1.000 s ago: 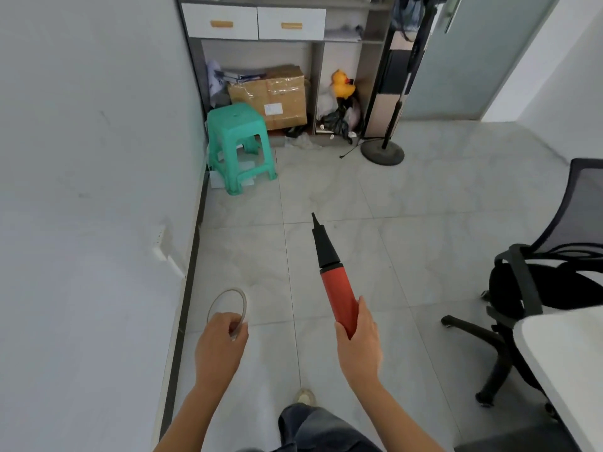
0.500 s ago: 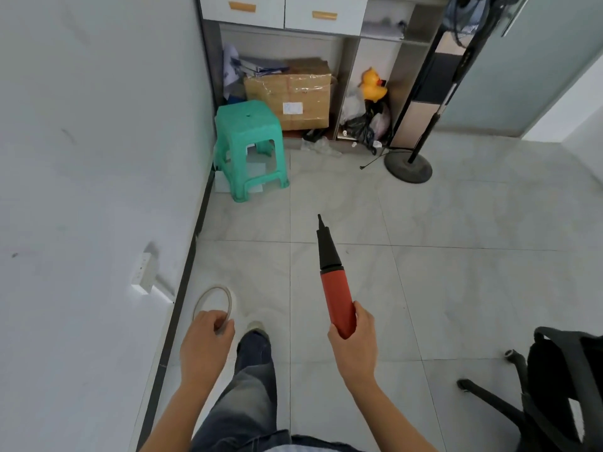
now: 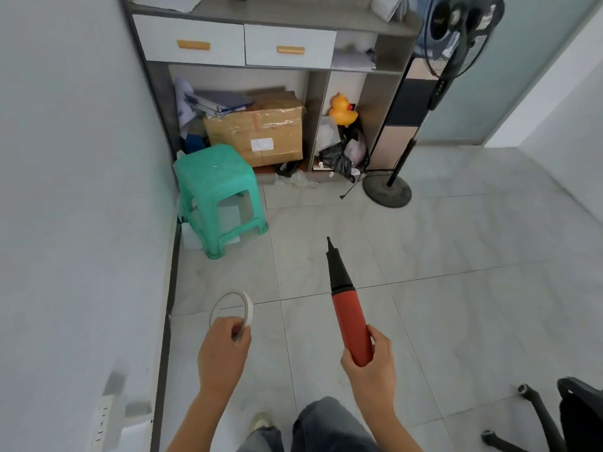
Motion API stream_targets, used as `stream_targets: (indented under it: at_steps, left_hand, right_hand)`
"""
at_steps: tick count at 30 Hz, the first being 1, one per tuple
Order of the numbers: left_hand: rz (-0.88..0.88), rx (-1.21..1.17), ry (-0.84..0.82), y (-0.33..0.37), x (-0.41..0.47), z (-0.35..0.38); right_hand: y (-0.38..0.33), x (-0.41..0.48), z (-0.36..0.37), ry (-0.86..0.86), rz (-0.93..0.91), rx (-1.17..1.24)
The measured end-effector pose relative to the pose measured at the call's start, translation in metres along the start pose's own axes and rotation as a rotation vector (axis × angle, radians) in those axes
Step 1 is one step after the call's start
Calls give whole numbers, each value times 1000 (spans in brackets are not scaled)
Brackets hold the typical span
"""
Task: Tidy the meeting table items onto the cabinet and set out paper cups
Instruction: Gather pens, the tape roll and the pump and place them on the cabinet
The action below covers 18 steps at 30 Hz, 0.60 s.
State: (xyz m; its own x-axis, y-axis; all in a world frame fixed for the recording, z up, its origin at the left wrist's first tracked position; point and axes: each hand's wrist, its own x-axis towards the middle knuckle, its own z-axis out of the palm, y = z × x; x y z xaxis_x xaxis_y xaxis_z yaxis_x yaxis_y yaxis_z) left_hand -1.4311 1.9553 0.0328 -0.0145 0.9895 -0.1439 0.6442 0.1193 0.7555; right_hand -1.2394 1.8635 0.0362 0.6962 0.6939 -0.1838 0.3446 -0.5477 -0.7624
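The floor [image 3: 456,288] is pale, glossy, marble-look square tile with thin dark grout lines. It meets 1 plain white wall [image 3: 65,190] from 7 to 11 o'clock along a dark skirting strip.

At 12 o'clock stands 1 grey cabinet [image 3: 261,11], its top strewn with papers. It has 2 flat white drawers [image 3: 192,44] side by side, each with 1 orange bar handle, above open compartments.

At 1 o'clock, just beside the cabinet, stands 1 black pedestal fan [image 3: 456,31] with a round wire cage, a thin pole and a disc base. At 5 o'clock, part of 1 black office chair [image 3: 574,415] shows.

In the cabinet's left compartment sits 1 taped brown cardboard box [image 3: 261,135] with folders leaning on it. In front of it, near the wall at 11 o'clock, is 1 square green plastic stool [image 3: 215,181].

The hands are held apart over the floor at 6 o'clock. The right hand [image 3: 370,367] grips the lower end of 1 hand pump [image 3: 350,318]. This smooth red cylinder with a tapered black nozzle points toward 12 o'clock. The left hand [image 3: 222,350] pinches the lower rim of 1 thin white tape roll [image 3: 249,308], held upright.

In the right compartment, 1 yellow rubber duck [image 3: 342,110] sits above crumpled bags.
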Motion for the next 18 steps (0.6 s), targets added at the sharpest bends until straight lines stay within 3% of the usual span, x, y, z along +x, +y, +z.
stream_targets:
  at_steps: [6,18]
  left_hand:
    - [-25,-6,-16,17,78,18]
    - [68,38,195,138,290,54]
  right_hand:
    - [-30,82,31,0,14,-17]
    - [-134,333,71,-9,-186,38]
